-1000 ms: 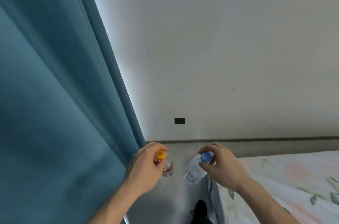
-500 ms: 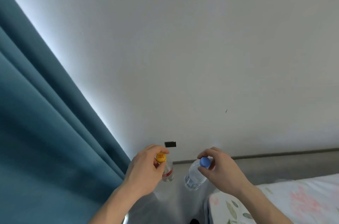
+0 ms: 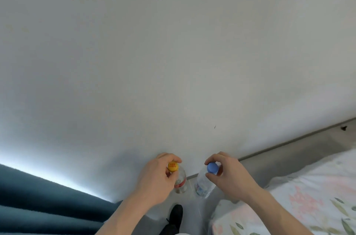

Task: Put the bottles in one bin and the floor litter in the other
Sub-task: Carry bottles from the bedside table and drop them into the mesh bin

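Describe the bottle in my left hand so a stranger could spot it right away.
Below the blank white wall, two hands hold clear bottles. The left hand grips the yellow-capped bottle with a red label; its neighbour, the blue-capped bottle, has no red.

It was a home bedroom: a floral-sheeted bed [image 3: 308,192] stood against a white wall [image 3: 173,52], beside teal curtains [image 3: 38,202]

Two clear plastic bottles hang side by side, a gap between them, each held up by its neck. The left bottle [image 3: 180,181] has a yellow cap [image 3: 172,166] and a red label. The right bottle [image 3: 203,183], blue-capped, tilts its base leftward.
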`<move>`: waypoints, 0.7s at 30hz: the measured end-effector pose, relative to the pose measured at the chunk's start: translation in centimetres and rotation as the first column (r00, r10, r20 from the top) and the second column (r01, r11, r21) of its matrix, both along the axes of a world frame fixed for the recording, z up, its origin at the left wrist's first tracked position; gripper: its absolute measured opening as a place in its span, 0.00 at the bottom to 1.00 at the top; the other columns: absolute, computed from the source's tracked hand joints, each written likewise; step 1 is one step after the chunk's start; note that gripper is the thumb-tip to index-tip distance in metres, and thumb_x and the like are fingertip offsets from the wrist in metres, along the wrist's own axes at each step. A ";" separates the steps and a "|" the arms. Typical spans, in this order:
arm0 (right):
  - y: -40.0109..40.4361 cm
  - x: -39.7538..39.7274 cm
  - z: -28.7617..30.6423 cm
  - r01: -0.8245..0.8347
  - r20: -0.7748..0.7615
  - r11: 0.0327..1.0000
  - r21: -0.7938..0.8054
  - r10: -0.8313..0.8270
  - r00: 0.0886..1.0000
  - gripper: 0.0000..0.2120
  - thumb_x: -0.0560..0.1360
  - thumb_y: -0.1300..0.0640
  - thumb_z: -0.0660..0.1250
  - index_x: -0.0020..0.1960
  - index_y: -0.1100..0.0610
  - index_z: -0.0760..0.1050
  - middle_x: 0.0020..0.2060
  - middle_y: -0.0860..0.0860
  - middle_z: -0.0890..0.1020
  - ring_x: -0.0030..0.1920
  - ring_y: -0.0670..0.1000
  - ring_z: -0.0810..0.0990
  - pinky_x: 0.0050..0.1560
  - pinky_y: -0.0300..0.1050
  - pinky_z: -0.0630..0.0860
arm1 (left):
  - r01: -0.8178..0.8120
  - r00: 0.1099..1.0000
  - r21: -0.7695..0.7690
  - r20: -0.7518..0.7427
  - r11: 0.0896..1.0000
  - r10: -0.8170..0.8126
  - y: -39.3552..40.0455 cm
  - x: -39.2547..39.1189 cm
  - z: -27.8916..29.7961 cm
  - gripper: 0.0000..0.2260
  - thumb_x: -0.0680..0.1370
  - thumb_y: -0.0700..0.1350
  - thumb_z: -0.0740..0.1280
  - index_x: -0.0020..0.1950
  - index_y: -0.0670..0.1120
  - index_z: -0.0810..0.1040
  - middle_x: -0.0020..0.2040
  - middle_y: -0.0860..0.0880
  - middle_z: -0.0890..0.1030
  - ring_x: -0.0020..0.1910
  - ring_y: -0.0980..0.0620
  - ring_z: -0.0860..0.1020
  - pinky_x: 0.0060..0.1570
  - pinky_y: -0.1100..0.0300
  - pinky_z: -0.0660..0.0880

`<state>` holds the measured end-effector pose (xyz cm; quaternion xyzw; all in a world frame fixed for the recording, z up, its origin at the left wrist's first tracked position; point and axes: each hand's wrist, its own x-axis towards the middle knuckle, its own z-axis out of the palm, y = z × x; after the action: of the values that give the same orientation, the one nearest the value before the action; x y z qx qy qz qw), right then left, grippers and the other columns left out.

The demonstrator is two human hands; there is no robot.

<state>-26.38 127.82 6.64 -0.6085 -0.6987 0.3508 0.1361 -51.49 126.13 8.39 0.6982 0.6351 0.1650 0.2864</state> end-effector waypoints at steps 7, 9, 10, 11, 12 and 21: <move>5.8 -0.9 -0.5 0.183 0.012 0.983 -0.004 -0.183 0.983 0.09 0.72 0.49 0.72 0.50 0.39 0.77 0.48 0.37 0.78 0.42 0.42 0.79 0.43 0.37 0.75 | 0.214 0.975 -0.041 -0.055 0.976 -0.216 9.6 -0.4 -1.0 0.11 0.78 0.49 0.64 0.58 0.62 0.77 0.55 0.66 0.75 0.46 0.59 0.77 0.50 0.61 0.76; 6.8 -0.9 -0.5 0.229 0.032 0.973 0.002 -0.229 0.973 0.08 0.73 0.49 0.71 0.51 0.40 0.77 0.48 0.36 0.77 0.43 0.41 0.79 0.43 0.33 0.72 | 0.281 0.956 -0.057 -0.068 0.958 -0.284 11.9 0.0 -1.1 0.11 0.78 0.50 0.64 0.59 0.62 0.77 0.56 0.66 0.75 0.46 0.59 0.76 0.48 0.64 0.74; 7.2 -0.7 -0.5 0.246 0.043 0.969 0.003 -0.246 0.968 0.08 0.74 0.49 0.71 0.52 0.40 0.77 0.48 0.35 0.77 0.43 0.41 0.78 0.43 0.32 0.71 | 0.316 0.944 -0.058 -0.078 0.947 -0.320 12.9 0.4 -1.2 0.11 0.79 0.49 0.64 0.59 0.62 0.77 0.56 0.66 0.75 0.46 0.60 0.76 0.47 0.65 0.73; 7.5 -0.5 -0.4 0.267 0.051 0.964 -0.001 -0.266 0.963 0.09 0.74 0.49 0.71 0.52 0.40 0.77 0.48 0.35 0.76 0.44 0.40 0.78 0.43 0.32 0.71 | 0.347 0.933 -0.061 -0.079 0.936 -0.351 13.7 0.8 -1.2 0.11 0.79 0.49 0.64 0.59 0.62 0.77 0.56 0.66 0.75 0.46 0.60 0.75 0.46 0.66 0.72; 7.7 -0.2 -0.4 0.292 0.052 0.957 -0.001 -0.291 0.955 0.09 0.74 0.49 0.70 0.53 0.40 0.77 0.48 0.34 0.76 0.44 0.40 0.78 0.44 0.32 0.71 | 0.374 0.923 -0.062 -0.073 0.925 -0.378 14.5 1.4 -1.2 0.11 0.79 0.49 0.64 0.59 0.62 0.77 0.57 0.66 0.75 0.46 0.60 0.75 0.46 0.66 0.72; 10.3 5.2 0.4 0.485 0.054 0.875 -0.007 -0.484 0.874 0.09 0.74 0.51 0.70 0.53 0.41 0.78 0.48 0.37 0.77 0.43 0.39 0.78 0.40 0.29 0.67 | 0.549 0.834 -0.047 -0.041 0.835 -0.551 21.4 8.3 -0.7 0.12 0.78 0.48 0.62 0.59 0.61 0.76 0.57 0.65 0.75 0.46 0.60 0.75 0.47 0.65 0.72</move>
<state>-21.19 138.13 7.02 -0.7740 -0.5239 0.2972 0.1955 -43.22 147.55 7.73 0.8504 0.4179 0.0467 0.3162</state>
